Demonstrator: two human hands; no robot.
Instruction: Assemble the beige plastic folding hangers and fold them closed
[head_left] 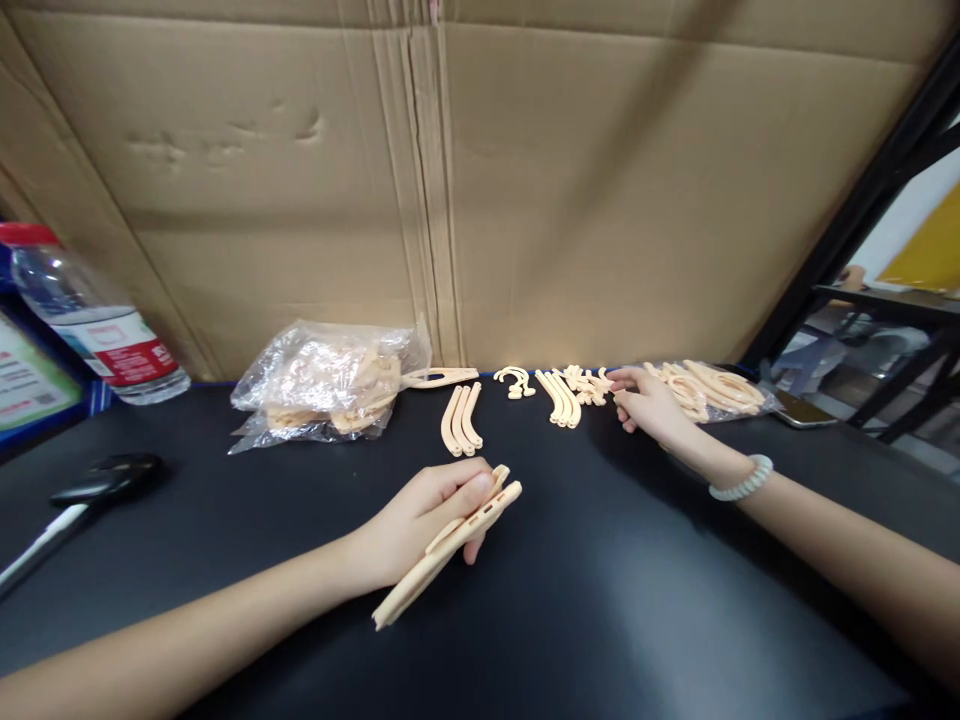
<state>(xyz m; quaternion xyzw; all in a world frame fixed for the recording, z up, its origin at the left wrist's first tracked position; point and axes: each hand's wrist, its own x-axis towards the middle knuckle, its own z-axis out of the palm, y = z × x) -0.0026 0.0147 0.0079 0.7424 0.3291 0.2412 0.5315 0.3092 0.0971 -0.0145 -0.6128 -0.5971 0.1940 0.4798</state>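
My left hand (420,520) is closed around a beige plastic part (465,535), long and narrow with small slots along its edge, tilted over the table. A thinner beige strip lies along that part under my thumb. Over to the right, my right hand (652,410) touches the edge of a pile of small beige pieces (585,385), its fingers somewhat apart. Curved beige strips (559,398) lie just left of the pile, and more curved strips (461,420) sit beyond my left hand. Small hooked pieces (515,380) rest between these two groups.
A clear bag of beige parts (330,385) is at the back left, beside a looped beige piece (442,377). Another bag (705,390) and a phone (802,410) lie right. A water bottle (97,320) and a black-headed tool (105,478) are left. Cardboard (600,180) stands behind.
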